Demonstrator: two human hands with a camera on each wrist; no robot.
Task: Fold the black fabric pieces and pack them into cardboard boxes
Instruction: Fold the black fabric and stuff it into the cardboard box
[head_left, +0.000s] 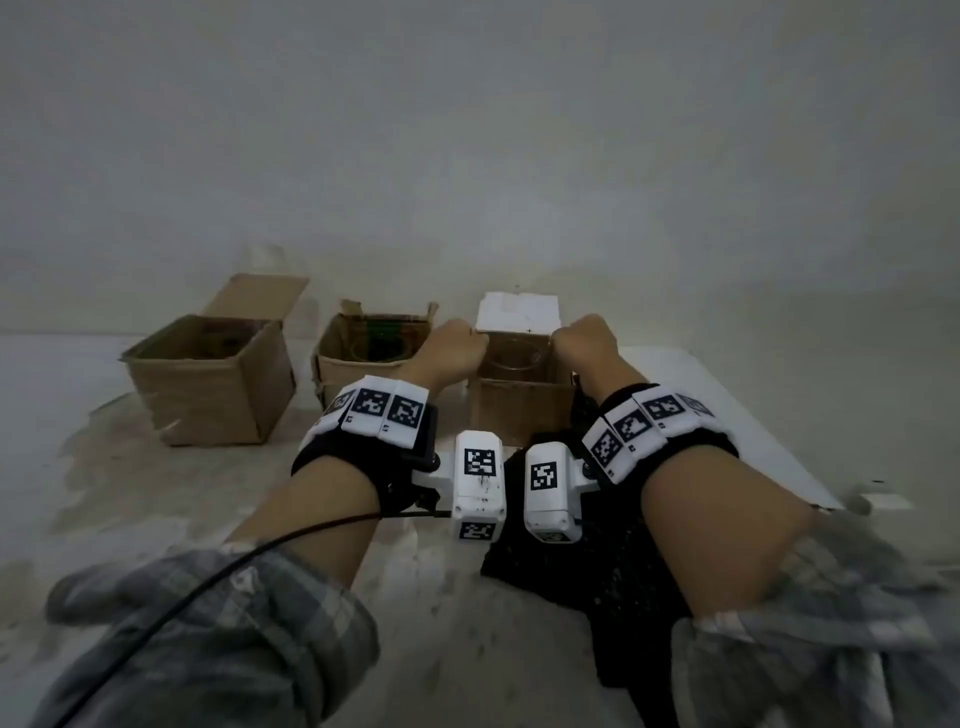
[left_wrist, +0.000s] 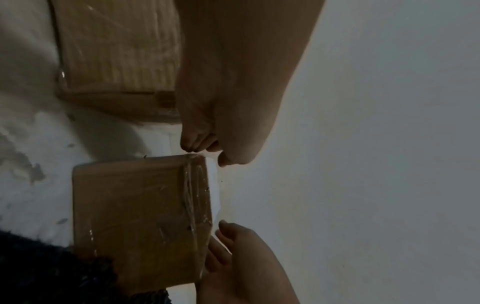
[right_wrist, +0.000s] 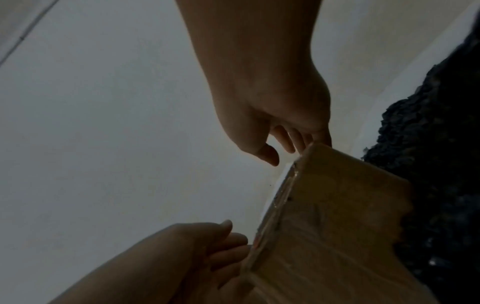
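Three open cardboard boxes stand in a row at the back. The right box (head_left: 522, 410) has a white flap (head_left: 519, 312) standing up behind it. My left hand (head_left: 460, 340) grips this box's left rim, its fingers (left_wrist: 193, 142) curled at the top corner. My right hand (head_left: 582, 340) holds the opposite rim, with fingers (right_wrist: 301, 139) hooked over the box's edge (right_wrist: 311, 148) and the thumb free. A heap of black fabric (head_left: 597, 571) lies on the floor in front of that box, under my wrists. What is inside the box is hidden.
The middle box (head_left: 374, 358) and the left box (head_left: 208, 379) stand open to the left, the left one with a flap raised. A white board (head_left: 727, 415) lies on the floor to the right. A grey wall is close behind the boxes.
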